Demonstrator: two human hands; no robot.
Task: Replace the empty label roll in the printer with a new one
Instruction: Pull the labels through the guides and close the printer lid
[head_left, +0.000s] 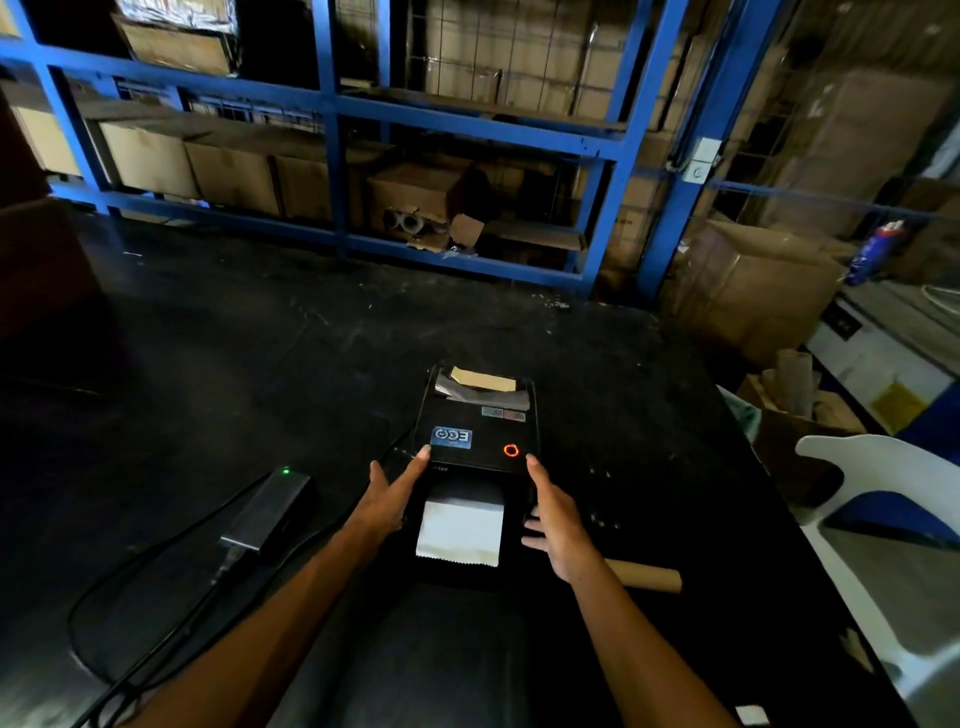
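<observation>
Black label printer (475, 441) sits mid-table on the dark table (260, 338), front facing the person, lid down as far as I can tell. Left hand (387, 501) flanks the printer's left side, fingers straight, fingertips touching the top front corner by the blue sticker (451, 437); not curled round anything, so an open flat contact. Right hand (556, 525) mirrors it on the right side, index tip up near the glowing orange ring button (511, 450), other fingers spread and relaxed against the lower housing; also gripping nothing. Symmetric placement reads like steadying the body or pressing the lid shut from both sides, or feeling for side latches; can't tell which. White label strip (460, 535) hangs out of the front slot, torn serrated edge at the bottom, which suggests paper is fed through. At the rear of the printer a tan piece and grey wrapping (483, 387) show in the back opening; what they are is unclear. Bare cardboard core (647, 576) lies on the table just right of the right forearm, apart from the printer, likely the spent roll parked out of the way. Power brick (275, 512) with green light sits left, cable trailing toward the near edge. White plastic chair (883, 519) at right, blue racking (332, 156) with cartons behind. Judgement: task looks near its end, orange light may want a feed press.
</observation>
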